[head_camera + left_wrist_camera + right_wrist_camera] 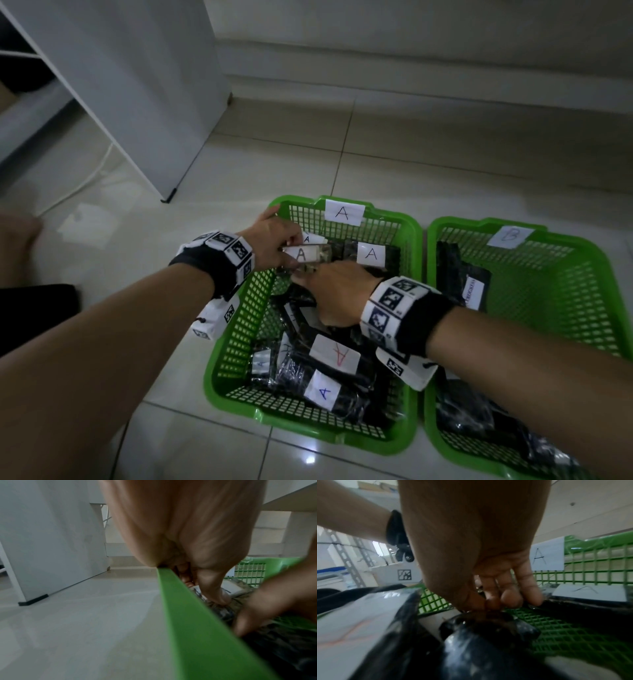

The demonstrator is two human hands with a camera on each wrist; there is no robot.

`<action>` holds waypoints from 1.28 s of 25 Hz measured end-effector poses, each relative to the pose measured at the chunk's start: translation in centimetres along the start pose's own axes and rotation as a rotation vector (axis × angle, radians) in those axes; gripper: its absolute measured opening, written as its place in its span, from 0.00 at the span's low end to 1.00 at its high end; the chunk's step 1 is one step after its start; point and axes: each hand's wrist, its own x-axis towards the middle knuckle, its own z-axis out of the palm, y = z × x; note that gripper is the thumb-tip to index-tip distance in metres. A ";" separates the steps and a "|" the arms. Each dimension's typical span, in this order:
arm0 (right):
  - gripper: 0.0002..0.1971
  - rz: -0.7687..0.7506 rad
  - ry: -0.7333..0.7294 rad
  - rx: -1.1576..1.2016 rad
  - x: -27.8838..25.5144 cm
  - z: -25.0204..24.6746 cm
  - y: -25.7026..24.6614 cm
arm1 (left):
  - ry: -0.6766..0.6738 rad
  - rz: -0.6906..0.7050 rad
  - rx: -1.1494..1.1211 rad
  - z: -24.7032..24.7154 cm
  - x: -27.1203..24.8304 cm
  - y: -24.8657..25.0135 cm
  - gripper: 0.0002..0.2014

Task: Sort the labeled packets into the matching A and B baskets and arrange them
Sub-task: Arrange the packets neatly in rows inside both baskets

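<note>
— What's in the grip right now?

— The left hand [274,240] pinches one end of a packet [308,255] with a white "A" label, at the middle of the head view over the far left part of basket A [239,329]. The right hand [337,296] meets that packet from below; its fingers [511,599] are curled down with the tips pinched on the packet's dark plastic edge, so both hands are grasping it.

— How many packets around it?

— Inside basket A I count five more readable "A" labels: one half hidden behind the left hand, one packet [371,254] just right of the held one, one label with a red "A" [337,353] lower in the frame, one with a blue "A" [323,392] under that, and a faint one at lower left. The dark packets overlap, so the full count I cannot tell.

— And the baskets?

— Two green mesh baskets, side by side on the tiled floor [308,455]. The left one bears a paper tag reading "A" [343,212] on its far wall; basket B [582,308], at the right of the frame, bears a tag with a faint "B" [511,236].

— Anything in B?

— One dark packet [462,277] leans against its left wall, with a white strip of print, partly readable as "PROGRESS". More dark packets lie at its lower end; number unclear.

— Other writing?

— Black-and-white square marker codes on both wristbands.
</note>
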 end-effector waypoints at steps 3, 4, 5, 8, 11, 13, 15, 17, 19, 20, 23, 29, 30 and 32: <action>0.34 0.030 -0.112 -0.125 0.8 0.4 -0.3 | -0.037 -0.016 0.055 -0.1 0.0 0.6 0.14; 0.33 0.016 -0.094 -0.122 0.7 0.3 0.0 | -0.032 -0.019 0.047 -0.1 -0.1 0.6 0.12; 0.31 -0.006 -0.061 -0.098 0.5 0.2 0.3 | -0.020 -0.021 0.019 -0.1 -0.1 0.6 0.09; 0.21 -0.095 0.035 0.036 -0.5 0.3 1.2 | 0.018 -0.021 -0.050 0.3 -0.1 0.1 0.04; 0.21 -0.050 0.131 0.106 -1.4 0.8 2.6 | 0.058 -0.007 -0.065 0.5 0.1 -0.3 0.07; 0.26 0.050 0.138 0.214 -1.9 0.8 4.3 | 0.032 -0.027 -0.094 0.2 0.0 0.1 0.16; 0.25 0.110 0.188 0.285 -2.1 0.4 6.0 | -0.020 -0.026 -0.073 0.0 -0.2 0.5 0.27; 0.24 0.145 0.225 0.336 -2.1 -0.1 7.3 | -0.067 0.023 0.068 0.0 -0.4 0.6 0.34; 0.23 0.160 0.172 0.379 -1.9 -0.3 7.8 | -0.098 0.026 0.172 0.0 -0.3 0.6 0.33; 0.23 0.164 0.115 0.403 -1.9 -0.4 7.7 | -0.108 0.020 0.206 0.0 -0.3 0.8 0.31; 0.22 0.167 -0.063 0.441 -1.6 0.0 6.6 | -0.103 0.040 0.288 0.3 -0.5 0.9 0.29; 0.25 0.101 -0.224 0.561 -1.0 0.6 4.3 | -0.061 0.013 0.276 0.7 -0.7 0.7 0.31; 0.26 0.099 -0.206 0.568 -1.0 0.4 4.3 | -0.050 0.005 0.262 0.7 -0.6 0.7 0.30; 0.27 0.121 -0.182 0.597 -1.1 -0.5 5.0 | -0.036 -0.017 0.248 0.8 -0.6 0.7 0.28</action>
